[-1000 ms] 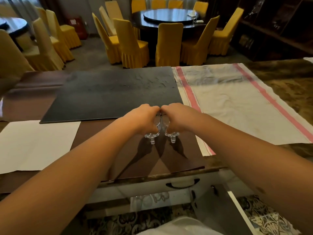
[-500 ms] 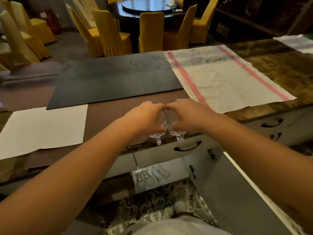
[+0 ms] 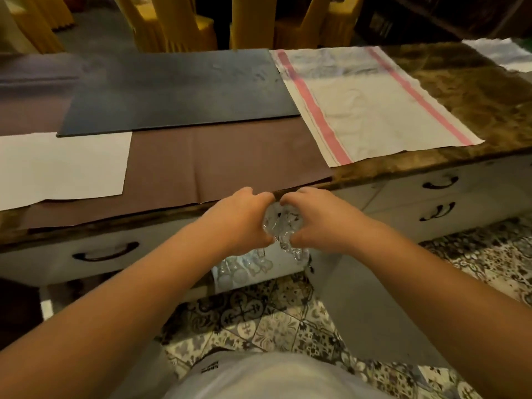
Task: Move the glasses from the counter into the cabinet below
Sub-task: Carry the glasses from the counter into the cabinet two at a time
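Observation:
Two small clear stemmed glasses (image 3: 282,226) hang side by side in front of the counter's front edge (image 3: 374,175), bowls touching. My left hand (image 3: 241,220) grips the left glass and my right hand (image 3: 319,220) grips the right one; the fingers hide most of each bowl. Below them the cabinet (image 3: 276,270) stands open, and several clear glasses (image 3: 244,267) sit inside on its pale shelf.
The open cabinet door (image 3: 359,306) swings out to the right of my hands. White drawers with dark handles (image 3: 439,182) line the counter front. On the counter lie a brown cloth (image 3: 216,159), a dark mat (image 3: 178,90), white paper (image 3: 60,165) and a pink-striped towel (image 3: 368,99).
Both hands have carried the two glasses off the brown cloth, past the counter edge and down in front of the open cabinet. The view has tilted downward.

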